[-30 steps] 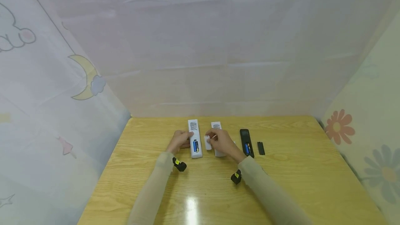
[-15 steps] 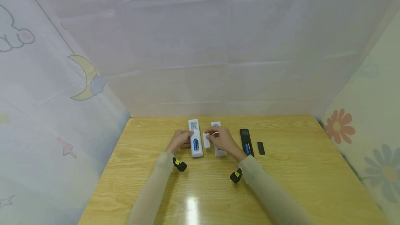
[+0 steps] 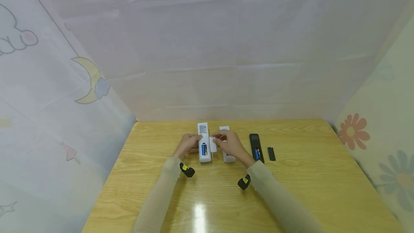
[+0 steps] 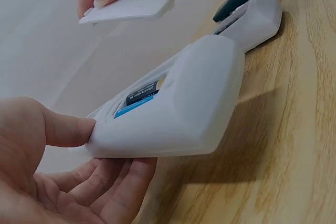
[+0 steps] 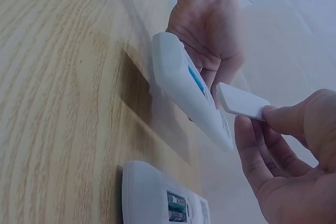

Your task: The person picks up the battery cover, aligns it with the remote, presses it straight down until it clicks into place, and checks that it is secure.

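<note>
My left hand (image 3: pixel 186 145) grips a white remote control (image 3: pixel 204 137) by its side, thumb on the back face and fingers beneath. Its back faces up, and two batteries (image 4: pixel 142 95) lie in the uncovered compartment. In the left wrist view the remote is raised off the table, with its shadow below. My right hand (image 3: pixel 230 144) pinches a small white battery cover (image 5: pixel 242 100) between thumb and fingers. The cover is held close to the remote's right side in the head view, and above the compartment, apart from it, in the left wrist view.
A second white remote (image 3: pixel 229 158) lies under my right hand, its compartment uncovered with batteries (image 5: pixel 177 206) inside. Right of it lie a black remote (image 3: pixel 255 143) with batteries showing and a black battery cover (image 3: pixel 271 154). The wooden table (image 3: pixel 155 186) ends at a draped backdrop.
The left hand's remote has shifted slightly to the right. The white cover in my right hand has moved up and left, closer to that remote.
</note>
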`<action>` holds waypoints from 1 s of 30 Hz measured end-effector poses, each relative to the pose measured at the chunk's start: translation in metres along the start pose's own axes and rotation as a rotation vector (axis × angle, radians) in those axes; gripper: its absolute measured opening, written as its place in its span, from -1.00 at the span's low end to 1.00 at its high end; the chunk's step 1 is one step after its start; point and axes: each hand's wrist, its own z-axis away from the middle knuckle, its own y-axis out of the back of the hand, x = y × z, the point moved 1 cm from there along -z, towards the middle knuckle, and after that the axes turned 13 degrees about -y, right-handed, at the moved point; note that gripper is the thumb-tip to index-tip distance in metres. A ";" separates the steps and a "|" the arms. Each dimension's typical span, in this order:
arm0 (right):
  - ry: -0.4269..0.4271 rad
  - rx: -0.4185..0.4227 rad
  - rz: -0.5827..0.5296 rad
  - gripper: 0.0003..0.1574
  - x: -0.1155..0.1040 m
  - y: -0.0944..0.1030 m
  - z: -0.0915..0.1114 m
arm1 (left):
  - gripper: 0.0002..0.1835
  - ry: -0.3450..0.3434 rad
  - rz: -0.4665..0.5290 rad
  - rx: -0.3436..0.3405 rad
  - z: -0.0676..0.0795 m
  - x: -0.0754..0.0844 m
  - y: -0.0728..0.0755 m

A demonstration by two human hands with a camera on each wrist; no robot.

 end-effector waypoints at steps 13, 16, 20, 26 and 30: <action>-0.007 0.003 -0.039 -0.70 -0.002 -0.001 0.003 | -0.48 -0.001 0.010 0.004 0.003 -0.002 -0.002; -0.002 0.001 -0.047 -0.71 -0.002 -0.002 0.003 | -0.49 -0.004 0.010 0.009 0.002 -0.003 -0.002; 0.001 -0.009 -0.056 -0.70 -0.004 -0.003 0.002 | -0.49 -0.002 0.016 0.011 0.002 -0.002 -0.002; 0.006 -0.011 -0.056 -0.70 -0.004 -0.004 0.001 | -0.49 -0.011 0.007 0.008 0.003 0.000 -0.001; 0.009 -0.018 -0.057 -0.70 -0.003 -0.005 0.000 | -0.50 -0.016 0.007 0.001 0.002 0.002 -0.001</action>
